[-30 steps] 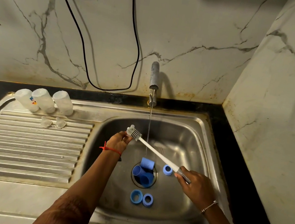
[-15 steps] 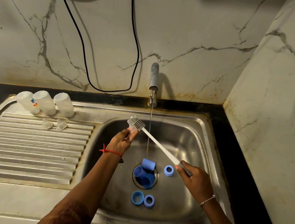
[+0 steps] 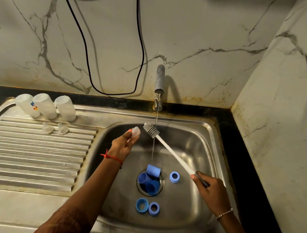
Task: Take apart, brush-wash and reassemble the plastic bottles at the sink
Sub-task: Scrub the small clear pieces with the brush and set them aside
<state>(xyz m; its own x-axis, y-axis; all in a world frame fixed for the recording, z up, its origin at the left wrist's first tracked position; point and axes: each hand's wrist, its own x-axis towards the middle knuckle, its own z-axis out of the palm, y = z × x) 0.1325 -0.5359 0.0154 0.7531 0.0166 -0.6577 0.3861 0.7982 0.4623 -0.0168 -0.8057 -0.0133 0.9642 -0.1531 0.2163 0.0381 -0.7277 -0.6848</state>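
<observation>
Teat [image 3: 135, 131], clear, pinched in left hand [image 3: 124, 145] fingertips near sink [image 3: 187, 121] rim, 11 o'clock. Brush [image 3: 173, 153] handle gripped by curled right hand [image 3: 210, 191], 3 o'clock; bristles just beside teat, apart. Bottles [image 3: 45, 106] on drainboard, 10 o'clock. Blue caps [image 3: 150, 181] crowding drain.

Glossy steel sink [image 3: 212, 135], ribbed metal drainboard [image 3: 28, 151], frosted plastic bottles [image 3: 45, 106], veined marble wall [image 3: 197, 34]

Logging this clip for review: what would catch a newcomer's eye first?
The long white bottle brush, held by the right hand, slants under the running tap. The left hand pinches a small clear teat beside its bristles; blue caps and rings lie on and around the drain.
</observation>
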